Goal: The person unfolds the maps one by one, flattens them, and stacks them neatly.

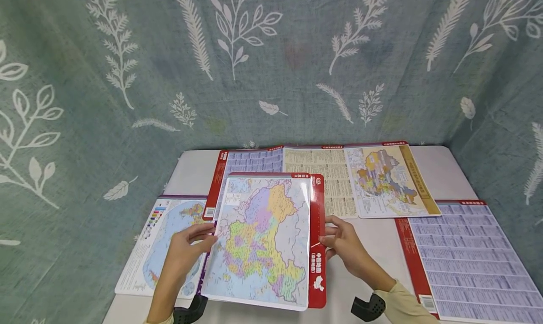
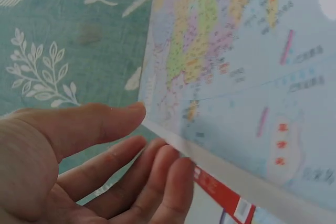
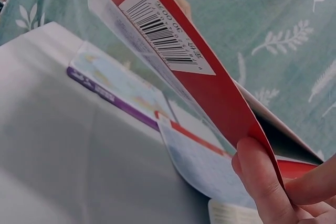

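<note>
A folded laminated map (image 1: 259,230) with a red margin is held up, tilted, between both hands. My left hand (image 1: 186,246) pinches its left edge; the left wrist view has the thumb (image 2: 105,124) at the near edge and the fingers behind. On the other side my right hand (image 1: 345,248) grips the red margin. The right wrist view shows the red back panel (image 3: 220,98) with a barcode (image 3: 165,32), pinched between thumb and finger, and the map's folded layers standing apart.
A white table (image 1: 365,263) carries other maps. A world map (image 1: 140,267) lies at left, partly under the left arm. An unfolded map sheet (image 1: 382,187) spans the back, and a sheet of printed tables (image 1: 471,258) lies at right. Patterned green cloth (image 1: 271,79) hangs behind.
</note>
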### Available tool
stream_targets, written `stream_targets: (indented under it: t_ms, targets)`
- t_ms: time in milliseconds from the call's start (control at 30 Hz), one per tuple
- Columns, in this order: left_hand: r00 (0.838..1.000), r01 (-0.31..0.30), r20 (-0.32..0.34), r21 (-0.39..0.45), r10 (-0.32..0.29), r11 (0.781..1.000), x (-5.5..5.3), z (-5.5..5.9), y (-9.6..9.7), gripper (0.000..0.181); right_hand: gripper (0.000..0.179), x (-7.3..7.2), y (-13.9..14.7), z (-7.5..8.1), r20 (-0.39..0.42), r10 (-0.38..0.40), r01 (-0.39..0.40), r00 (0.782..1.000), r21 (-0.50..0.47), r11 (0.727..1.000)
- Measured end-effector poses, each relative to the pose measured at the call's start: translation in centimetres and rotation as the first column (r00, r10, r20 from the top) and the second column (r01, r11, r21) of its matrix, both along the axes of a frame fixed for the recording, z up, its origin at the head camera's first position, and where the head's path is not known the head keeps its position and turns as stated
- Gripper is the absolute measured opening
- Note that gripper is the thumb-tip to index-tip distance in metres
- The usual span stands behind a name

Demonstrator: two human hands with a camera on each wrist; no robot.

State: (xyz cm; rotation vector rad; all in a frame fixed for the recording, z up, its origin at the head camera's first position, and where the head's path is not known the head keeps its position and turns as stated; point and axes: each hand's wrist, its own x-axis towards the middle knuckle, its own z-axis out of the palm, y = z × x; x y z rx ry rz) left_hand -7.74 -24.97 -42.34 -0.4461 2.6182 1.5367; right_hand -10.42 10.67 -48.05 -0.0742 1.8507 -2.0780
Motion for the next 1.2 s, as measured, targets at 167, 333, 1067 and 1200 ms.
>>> stream_targets:
  t_ms: [167,333,1067,1200]
  targets:
    - [0.999,-0.039,-0.023,0.052,0.041,0.998,-0.1,-0.2,-0.2,0.042,0.042,0.0,-0.1,-0.2,0.011,0.003,-0.003,1.000,-0.010,1.000]
    - [0.999,-0.020,-0.026,0.089,0.022,0.996,-0.5,-0.3,-0.3,0.046,0.042,0.0,-0.2,-0.5,0.004,0.012,-0.012,1.000,-0.004,1.000]
    - [0.991,0.119,0.037,0.241,-0.132,0.963,-2.5,-1.1,-0.2,0.058,0.039,-2.0,1.1,-0.4,0.012,-0.011,0.011,1.000,0.040,0.999]
    - [0.990,0.130,0.024,0.240,-0.140,0.962,-2.8,-1.0,-0.3,0.057,0.039,-2.4,1.3,-0.5,0.016,-0.003,0.002,1.000,0.037,0.999]
